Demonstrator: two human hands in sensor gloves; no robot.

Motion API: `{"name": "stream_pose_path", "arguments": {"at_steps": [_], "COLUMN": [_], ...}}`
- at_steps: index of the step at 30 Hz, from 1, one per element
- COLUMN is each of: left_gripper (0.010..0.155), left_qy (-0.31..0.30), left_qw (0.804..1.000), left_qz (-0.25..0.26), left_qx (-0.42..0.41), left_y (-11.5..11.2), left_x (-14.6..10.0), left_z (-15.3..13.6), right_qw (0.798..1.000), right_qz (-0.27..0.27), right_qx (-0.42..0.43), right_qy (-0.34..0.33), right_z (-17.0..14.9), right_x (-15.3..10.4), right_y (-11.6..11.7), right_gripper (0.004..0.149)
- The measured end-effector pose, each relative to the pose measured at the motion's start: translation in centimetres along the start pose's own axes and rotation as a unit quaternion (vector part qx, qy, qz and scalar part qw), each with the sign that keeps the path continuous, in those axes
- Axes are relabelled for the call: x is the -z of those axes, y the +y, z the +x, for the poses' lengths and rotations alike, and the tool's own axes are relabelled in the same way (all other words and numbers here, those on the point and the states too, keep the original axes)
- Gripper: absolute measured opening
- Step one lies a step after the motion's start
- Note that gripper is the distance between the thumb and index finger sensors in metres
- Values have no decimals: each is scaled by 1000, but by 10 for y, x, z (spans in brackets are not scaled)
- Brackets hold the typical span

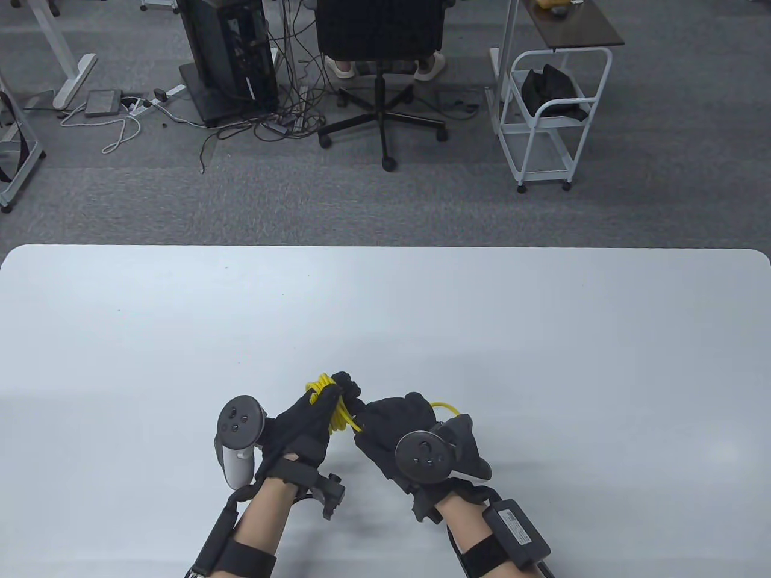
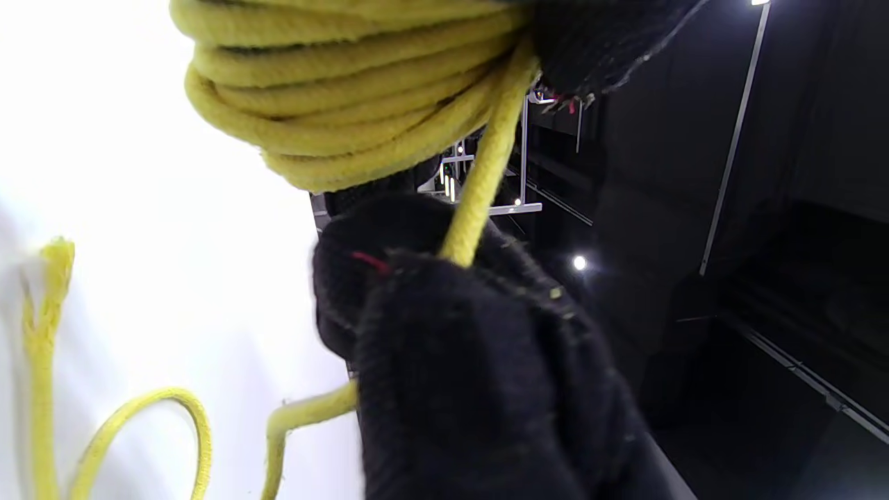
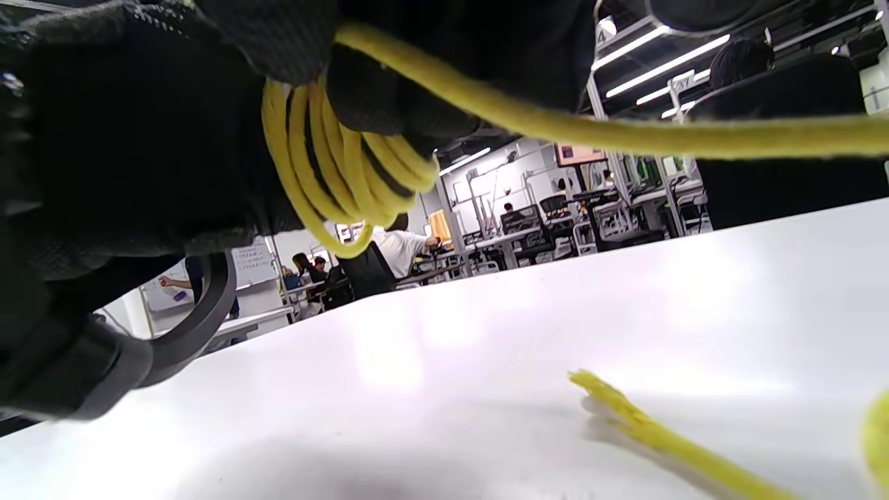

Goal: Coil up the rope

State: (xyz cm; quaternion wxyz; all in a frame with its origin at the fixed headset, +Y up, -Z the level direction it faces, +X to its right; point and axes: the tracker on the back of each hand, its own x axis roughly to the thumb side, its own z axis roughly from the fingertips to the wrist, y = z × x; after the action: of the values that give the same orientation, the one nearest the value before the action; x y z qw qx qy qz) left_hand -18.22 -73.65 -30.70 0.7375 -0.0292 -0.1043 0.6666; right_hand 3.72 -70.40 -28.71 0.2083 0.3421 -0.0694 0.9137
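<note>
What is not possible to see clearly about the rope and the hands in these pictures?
- Table view: most of the yellow rope is covered by the left hand and right hand; the number of loops cannot be counted.
- Left wrist view: the coil is cut off by the top edge.
- Right wrist view: the free rope end on the table is blurred and runs out of the frame.

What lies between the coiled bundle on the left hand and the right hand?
A single strand of the yellow rope spans from the coiled bundle to the right hand gripping it, seen in the left wrist view.
</note>
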Motion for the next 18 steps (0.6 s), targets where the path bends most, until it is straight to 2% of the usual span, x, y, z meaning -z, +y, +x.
{"name": "stream_pose_path", "arguments": {"at_steps": [9,14,18], "left_gripper": [56,57,57], "left_qy": [-37,-41,-42], "left_qw": [994,983,978], "left_qz": [-20,-71,-119], "left_qx": [-102,-166,-163], "left_y": [1,-8,-19], "left_x": [0,2,4], "left_z": [-1,-1,1], "right_qw": [997,995,994], "right_qz": [79,94,92], "right_qx": [-9,-5,9], "right_qy": [8,26,53], "right_z": [-5,-14,-27], "right_x": [3,3,1], "right_y": [16,18,15], "right_gripper": [41,41,42]}}
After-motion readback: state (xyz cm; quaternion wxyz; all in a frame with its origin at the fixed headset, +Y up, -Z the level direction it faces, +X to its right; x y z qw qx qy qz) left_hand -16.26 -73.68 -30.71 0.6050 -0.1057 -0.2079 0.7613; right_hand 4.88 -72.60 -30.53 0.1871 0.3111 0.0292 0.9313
